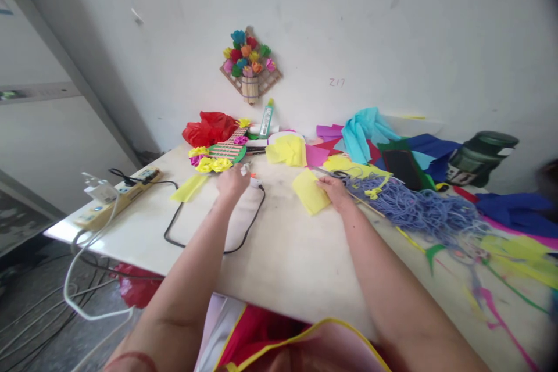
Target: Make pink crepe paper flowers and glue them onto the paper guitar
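Note:
My left hand [234,182] rests at the table's middle left with its fingers curled. At its fingertips shows a small whitish thing, too blurred to name. Close beside it, a white corded device [255,182] with an orange spot joins the black cable [262,203]. My right hand [335,190] pinches the right edge of a yellow crepe paper piece [310,193] at the table. Just beyond my left hand lies a guitar-shaped craft [226,151] with striped sticks, a green base and yellow and pink paper flowers. Scissors [337,174] lie behind my right hand.
A tangle of blue-grey yarn [405,203] spreads right of my right hand. A power strip [117,197] sits at the left edge. Red crepe paper [210,128], a green glue bottle [267,119], turquoise paper [366,131] and a dark green jar [482,157] line the back.

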The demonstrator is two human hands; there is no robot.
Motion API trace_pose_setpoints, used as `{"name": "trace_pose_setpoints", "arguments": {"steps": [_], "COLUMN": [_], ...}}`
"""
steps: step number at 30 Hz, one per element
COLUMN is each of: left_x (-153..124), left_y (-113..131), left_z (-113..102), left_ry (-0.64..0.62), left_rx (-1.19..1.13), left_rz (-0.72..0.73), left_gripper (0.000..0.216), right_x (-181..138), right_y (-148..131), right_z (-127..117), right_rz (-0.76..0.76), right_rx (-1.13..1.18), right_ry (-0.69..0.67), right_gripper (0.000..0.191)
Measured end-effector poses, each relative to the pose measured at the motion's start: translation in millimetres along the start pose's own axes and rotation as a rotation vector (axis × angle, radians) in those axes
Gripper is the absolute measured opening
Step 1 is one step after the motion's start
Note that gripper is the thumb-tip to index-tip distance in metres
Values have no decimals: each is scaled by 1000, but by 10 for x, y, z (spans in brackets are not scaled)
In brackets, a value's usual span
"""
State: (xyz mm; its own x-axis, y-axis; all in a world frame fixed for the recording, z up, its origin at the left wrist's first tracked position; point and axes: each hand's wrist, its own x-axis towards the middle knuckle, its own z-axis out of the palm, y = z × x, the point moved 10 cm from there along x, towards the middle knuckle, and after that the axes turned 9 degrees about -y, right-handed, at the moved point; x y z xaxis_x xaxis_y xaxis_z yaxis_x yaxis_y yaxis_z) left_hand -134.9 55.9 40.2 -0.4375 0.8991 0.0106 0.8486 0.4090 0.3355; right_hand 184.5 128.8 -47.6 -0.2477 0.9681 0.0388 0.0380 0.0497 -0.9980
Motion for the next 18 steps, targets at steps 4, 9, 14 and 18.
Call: {"name": "trace_pose_setpoints", "arguments": {"steps": [4, 9, 14, 18], "left_x": [25, 102, 148, 188], "left_y": [297, 232, 24, -102], "left_z": [422, 429, 377, 331], "left_ry": [-112, -90, -150, -204], "left_rx": [109, 116, 101, 144], "left_rz": [123, 93, 103, 152], "left_gripper": [50, 38, 32, 31], "right_x": [3, -15, -11, 17], "right_y": [-8, -30, -35, -12], "right_z": [-7, 12, 24, 2], "right_rz": [-19, -21, -22, -34], "right_rx": [-23, -29, -20, -45], "right_ry": [3, 1, -8, 0], "right_gripper": [20, 20, 20, 20]}}
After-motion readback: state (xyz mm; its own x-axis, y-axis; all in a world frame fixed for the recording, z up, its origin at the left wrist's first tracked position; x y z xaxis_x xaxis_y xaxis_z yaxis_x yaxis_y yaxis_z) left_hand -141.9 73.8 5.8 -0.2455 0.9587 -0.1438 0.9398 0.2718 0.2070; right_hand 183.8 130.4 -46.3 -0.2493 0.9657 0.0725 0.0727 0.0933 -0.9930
